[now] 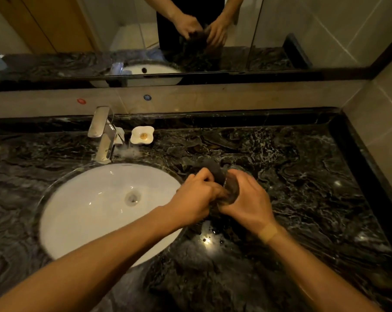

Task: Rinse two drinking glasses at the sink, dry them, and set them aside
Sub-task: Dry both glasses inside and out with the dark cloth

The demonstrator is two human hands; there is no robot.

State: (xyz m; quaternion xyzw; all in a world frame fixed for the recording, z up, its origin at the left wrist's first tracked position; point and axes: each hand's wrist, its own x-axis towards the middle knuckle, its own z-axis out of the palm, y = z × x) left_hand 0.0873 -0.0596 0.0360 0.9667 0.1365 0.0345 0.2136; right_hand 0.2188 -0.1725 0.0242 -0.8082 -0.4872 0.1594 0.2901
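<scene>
At the far left we saw the dark marbled surface (303,176) running the width of the view, with a white oval sink (89,210) set into it and its drain (132,198) near the middle of the basin. Behind the basin stood a chrome tap (103,136), and just to its right a small white dish (142,135) with something yellowish in it. On the wall strip above were a red dot (81,101) and a blue dot (147,97), and above those a mirror (280,30) that reflected both hands.

Right of the basin's rim, our left hand (195,199) had its fingers (204,176) curled tight on a dark cloth (214,168), which bunched up above the knuckles. The cloth was pressed against a drinking glass (232,192), which was held above the surface between the two hands, tilted, and mostly hidden; we could not tell whether the cloth reached inside it. Our right hand (251,203) wrapped its fingers around the glass from the right side. A pale band (268,231) crossed the right wrist. Below the hands, a bright reflection (206,240) lay on the wet surface. We could make out only one glass.
</scene>
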